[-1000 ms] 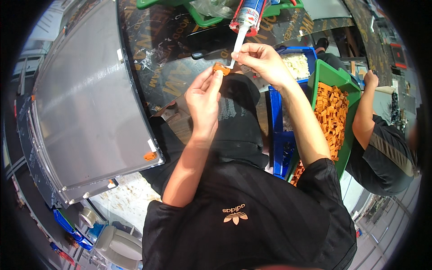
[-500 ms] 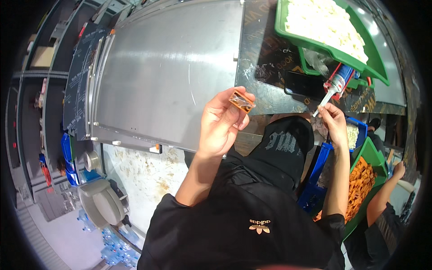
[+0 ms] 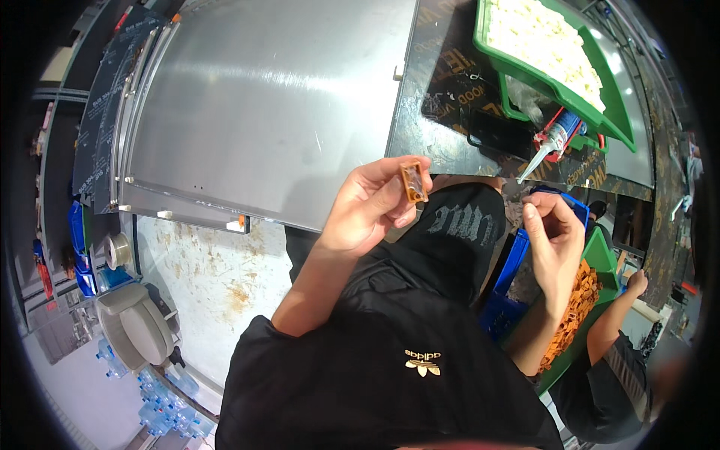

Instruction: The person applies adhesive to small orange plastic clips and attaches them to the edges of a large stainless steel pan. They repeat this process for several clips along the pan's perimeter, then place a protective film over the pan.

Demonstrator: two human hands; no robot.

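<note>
In the left hand (image 3: pixel 366 210) I have the orange piece (image 3: pixel 413 182) pinched between thumb and fingers, tilted so its hollow side shows a clear, glossy smear. I hold it in the air just off the desk's (image 3: pixel 439 144) near edge, above the thigh and near the right edge of the grey panel (image 3: pixel 262 112).

The right hand (image 3: pixel 556 240) is below the near edge of the desk, its fingers loosely curled toward the thumb. I see nothing in its grip, and I cannot tell whether the fingertips touch. Just beyond it, the white nozzle (image 3: pixel 537 159) of the sealant tube (image 3: pixel 571 124) points back at me, its tip by that same near edge.

Toward the desk's far right corner I have a green tray (image 3: pixel 540 84) heaped with white pieces (image 3: pixel 544 45). A blue bin (image 3: pixel 512 262) sits below the near edge, and beside the right forearm stands a green bin (image 3: pixel 601 259) full of orange parts (image 3: pixel 579 311).
</note>
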